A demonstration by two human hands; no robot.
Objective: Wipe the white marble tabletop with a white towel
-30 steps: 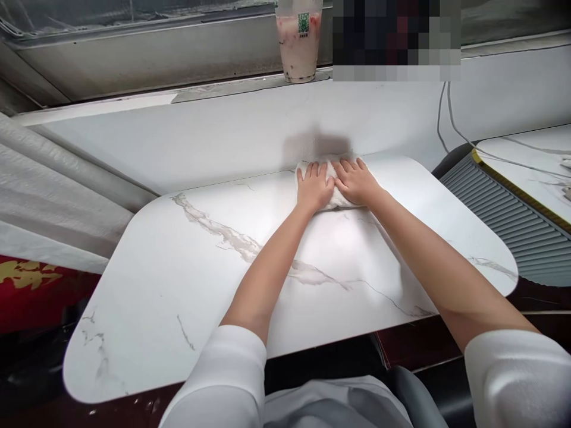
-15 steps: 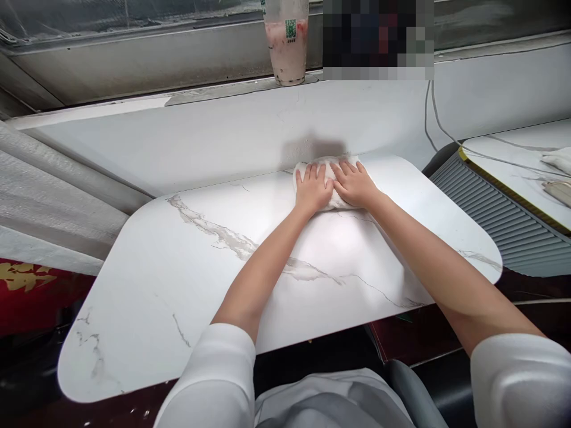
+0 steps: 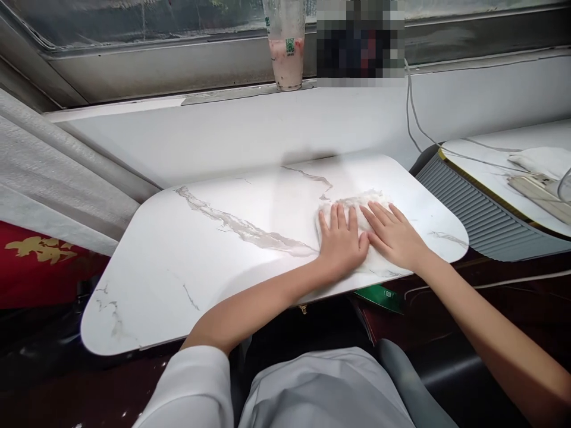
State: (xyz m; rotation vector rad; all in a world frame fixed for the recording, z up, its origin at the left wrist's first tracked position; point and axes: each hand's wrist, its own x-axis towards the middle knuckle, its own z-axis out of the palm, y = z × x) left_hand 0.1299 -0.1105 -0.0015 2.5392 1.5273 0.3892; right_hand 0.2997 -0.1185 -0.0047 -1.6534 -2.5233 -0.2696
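Observation:
A white cloth (image 3: 372, 198) lies spread on the white marbled tabletop (image 3: 151, 255), toward its right side and close to the front edge. My left hand (image 3: 342, 242) rests flat on the left part of this cloth, fingers outstretched. Beside it, my right hand (image 3: 395, 236) presses flat on the right part, its fingers also spread. The two thumbs nearly meet over the cloth. Neither hand has its fingers wrapped round anything. Part of the cloth is hidden under my palms.
Behind the table, a cup of pink drink (image 3: 286, 62) stands on the window ledge. Pale cables (image 3: 413, 113) hang at the right, by a grey ribbed panel (image 3: 495, 208) and a second marbled table (image 3: 486, 157). A curtain (image 3: 57, 160) borders the left. Something green (image 3: 379, 297) lies below the front edge.
Both hands and the cloth have moved from the table's back edge toward the front and a little right. The view has shifted slightly, and the green thing below shows more fully.

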